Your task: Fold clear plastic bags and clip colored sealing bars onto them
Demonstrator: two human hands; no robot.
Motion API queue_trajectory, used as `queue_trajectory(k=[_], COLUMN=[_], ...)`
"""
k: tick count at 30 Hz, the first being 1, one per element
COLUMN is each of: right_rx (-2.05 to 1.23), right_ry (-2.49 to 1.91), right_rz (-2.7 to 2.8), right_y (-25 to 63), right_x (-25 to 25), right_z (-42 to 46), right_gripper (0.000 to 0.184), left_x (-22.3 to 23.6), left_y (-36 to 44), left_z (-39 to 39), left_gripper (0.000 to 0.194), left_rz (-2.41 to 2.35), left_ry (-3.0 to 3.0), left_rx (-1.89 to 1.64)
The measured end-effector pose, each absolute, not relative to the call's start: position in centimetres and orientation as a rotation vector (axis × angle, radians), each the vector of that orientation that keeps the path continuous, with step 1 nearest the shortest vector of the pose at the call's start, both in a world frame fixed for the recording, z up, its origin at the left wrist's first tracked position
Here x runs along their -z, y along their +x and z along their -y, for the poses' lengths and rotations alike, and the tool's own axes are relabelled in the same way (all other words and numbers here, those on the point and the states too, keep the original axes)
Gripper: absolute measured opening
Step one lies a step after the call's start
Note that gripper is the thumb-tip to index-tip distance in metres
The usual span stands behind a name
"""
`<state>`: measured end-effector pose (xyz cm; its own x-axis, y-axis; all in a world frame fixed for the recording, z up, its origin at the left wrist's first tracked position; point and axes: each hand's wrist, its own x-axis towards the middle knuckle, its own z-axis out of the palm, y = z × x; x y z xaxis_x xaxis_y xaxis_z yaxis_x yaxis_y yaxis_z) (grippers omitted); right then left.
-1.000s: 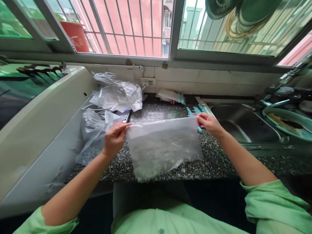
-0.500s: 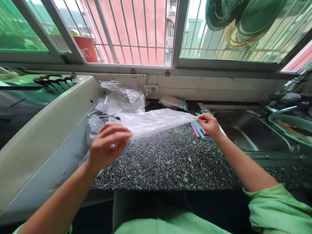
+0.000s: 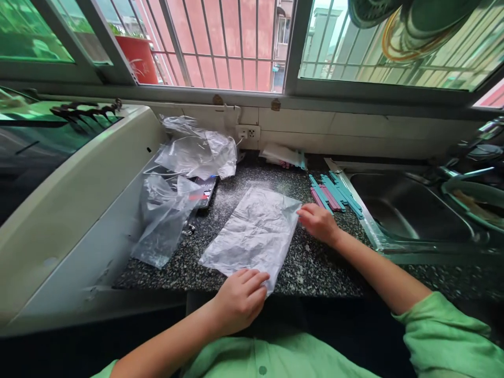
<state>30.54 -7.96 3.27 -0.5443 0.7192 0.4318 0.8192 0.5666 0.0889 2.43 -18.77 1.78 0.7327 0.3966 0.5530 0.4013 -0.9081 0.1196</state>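
Note:
A clear plastic bag lies flat on the speckled granite counter. My left hand rests at the bag's near corner by the counter's front edge, fingers curled on the plastic. My right hand touches the bag's far right corner, fingertips on its edge. Just beyond my right hand lie several teal and pink sealing sticks.
Crumpled clear bags and another bag sit at the left by a white appliance. A phone lies under them. A steel sink is at the right. A wall socket and small packet are behind.
The bag was held up stretched between both hands, then swung down; it now lies flat on the counter. My left hand moved to its near corner, my right hand to its far corner.

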Motion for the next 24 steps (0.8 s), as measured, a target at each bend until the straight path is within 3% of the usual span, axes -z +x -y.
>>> queue_trajectory(k=[3,7,11,16,21,24], right_rx=[0.519,0.522,0.437,0.35,0.304,0.315], right_ry=[-0.787,-0.55,-0.545,-0.66,-0.757,-0.809], right_rz=[2.59,2.588,2.525,2.353,2.182,2.108], right_y=[30.0,28.4,27.3,28.7,30.5,30.4], right_x=[-3.3,-3.1,-2.8,-3.0,-3.6,-4.1], right_z=[11.4,15.6,17.4,17.4,17.6,17.9], right_gripper=[0.017,0.018,0.017,0.022,0.022,0.017], left_x=[-1.9,-2.2,-2.5,-2.1,-1.8,-1.9], left_y=[3.5,5.4,6.2,2.4,-3.6,-4.6], left_z=[18.7,18.5,18.7,19.0,16.7,14.3], left_gripper=[0.012,0.01,0.013,0.047,0.039,0.049], left_rz=[0.603,0.476,0.487,0.565,0.71,0.952], left_ry=[-2.851,-2.804,-2.845,-2.768,-2.632,-2.568], left_rx=[0.918,0.895,0.952,1.095,1.194,0.991])
